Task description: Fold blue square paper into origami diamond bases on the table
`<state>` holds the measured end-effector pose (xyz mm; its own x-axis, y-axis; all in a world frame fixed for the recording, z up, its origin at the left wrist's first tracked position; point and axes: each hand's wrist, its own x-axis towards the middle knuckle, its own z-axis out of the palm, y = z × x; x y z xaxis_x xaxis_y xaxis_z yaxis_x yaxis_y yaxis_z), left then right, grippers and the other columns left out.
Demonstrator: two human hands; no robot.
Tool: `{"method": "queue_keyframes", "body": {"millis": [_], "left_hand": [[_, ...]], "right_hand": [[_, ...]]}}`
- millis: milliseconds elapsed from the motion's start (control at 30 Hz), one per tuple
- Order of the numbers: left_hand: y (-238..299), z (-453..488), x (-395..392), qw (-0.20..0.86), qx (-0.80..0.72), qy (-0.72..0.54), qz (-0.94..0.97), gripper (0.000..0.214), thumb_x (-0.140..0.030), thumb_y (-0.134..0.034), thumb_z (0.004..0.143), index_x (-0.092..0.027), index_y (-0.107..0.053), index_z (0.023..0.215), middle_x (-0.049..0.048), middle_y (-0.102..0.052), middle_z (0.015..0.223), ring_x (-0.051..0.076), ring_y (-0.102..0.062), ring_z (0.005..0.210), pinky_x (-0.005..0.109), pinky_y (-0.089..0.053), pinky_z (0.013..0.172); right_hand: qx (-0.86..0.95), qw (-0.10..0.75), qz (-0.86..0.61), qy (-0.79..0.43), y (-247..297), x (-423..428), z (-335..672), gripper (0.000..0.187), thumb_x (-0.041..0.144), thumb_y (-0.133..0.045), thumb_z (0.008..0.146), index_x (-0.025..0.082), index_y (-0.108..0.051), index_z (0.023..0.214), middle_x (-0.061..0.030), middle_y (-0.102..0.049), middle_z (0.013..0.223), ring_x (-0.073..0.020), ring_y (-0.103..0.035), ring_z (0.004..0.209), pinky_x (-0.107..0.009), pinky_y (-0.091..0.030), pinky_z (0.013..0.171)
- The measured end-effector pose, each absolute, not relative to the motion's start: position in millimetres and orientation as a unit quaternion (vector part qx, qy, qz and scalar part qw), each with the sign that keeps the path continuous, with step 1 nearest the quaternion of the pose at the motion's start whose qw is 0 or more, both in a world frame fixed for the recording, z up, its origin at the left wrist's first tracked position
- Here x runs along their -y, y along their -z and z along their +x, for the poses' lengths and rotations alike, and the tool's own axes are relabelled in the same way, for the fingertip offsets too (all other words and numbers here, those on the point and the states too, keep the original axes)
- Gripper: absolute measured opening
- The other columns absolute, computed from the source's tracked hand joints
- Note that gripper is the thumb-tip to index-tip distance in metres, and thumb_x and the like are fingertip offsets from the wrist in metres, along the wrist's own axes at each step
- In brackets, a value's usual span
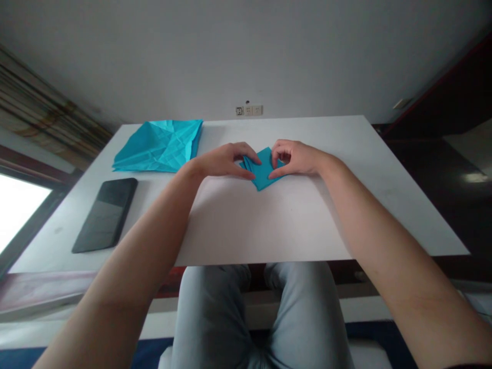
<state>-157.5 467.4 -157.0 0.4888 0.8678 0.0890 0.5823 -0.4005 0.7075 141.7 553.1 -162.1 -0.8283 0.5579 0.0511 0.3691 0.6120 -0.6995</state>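
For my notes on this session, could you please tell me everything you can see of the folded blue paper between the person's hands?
The folded blue paper is a small, flat, turquoise packet of thin, crisp-looking paper, with several layered edges showing at its left side and a pointed corner facing the person. It lies on the white table, toward the far side and near the middle. The fingertips of the left hand touch its left side, and those of the right hand touch its right side, hiding part of it.

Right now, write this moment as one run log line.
left hand: on folded blue paper | right hand: same paper | nearby: creased blue sheet, black tablet
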Motion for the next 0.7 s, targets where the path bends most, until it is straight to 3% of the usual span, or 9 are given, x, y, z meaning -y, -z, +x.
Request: {"method": "queue_keyframes", "body": {"millis": [133,333,533,700], "left_hand": [[156,-159,-468,0.322,-0.452,-0.237,0.797,0.054,-0.067,-0.102,0.076,-0.034,-0.096,0.118,0.0086,-0.085,0.135,0.032,-0.079,0.127,0.043,-0.065,0.111],[160,-164,-470,0.333,-0.459,-0.259,0.782,0.051,-0.062,-0.099,0.080,-0.029,-0.095,0.118,0.0083,-0.088,0.127,0.027,-0.081,0.111,0.043,-0.067,0.102],[174,-157,-474,0.305,-0.481,-0.313,0.760,0.045,-0.062,-0.102,0.077,-0.023,-0.087,0.093,0.0099,-0.088,0.109,0.027,-0.082,0.103,0.043,-0.068,0.096],[180,-151,-477,0.279,-0.499,-0.361,0.737,0.041,-0.059,-0.092,0.091,-0.021,-0.078,0.098,0.0099,-0.086,0.108,0.024,-0.078,0.098,0.040,-0.066,0.090]], "right_hand": [[0.890,0.112,-0.258,-0.358,159,-550,141,0.048,0.060,-0.113,0.068,0.030,-0.082,0.089,-0.0052,-0.067,0.114,-0.0266,-0.062,0.097,-0.043,-0.055,0.090],[0.885,0.110,-0.258,-0.373,158,-549,141,0.047,0.063,-0.111,0.070,0.030,-0.085,0.092,-0.0061,-0.069,0.120,-0.0280,-0.064,0.102,-0.045,-0.057,0.095],[0.884,0.114,-0.271,-0.364,159,-551,139,0.049,0.063,-0.111,0.067,0.031,-0.088,0.097,-0.0073,-0.072,0.120,-0.0300,-0.067,0.105,-0.044,-0.059,0.094],[0.878,0.136,-0.281,-0.364,159,-550,139,0.060,0.061,-0.113,0.063,0.031,-0.087,0.109,-0.0071,-0.079,0.117,-0.0329,-0.071,0.107,-0.044,-0.059,0.092]]}}
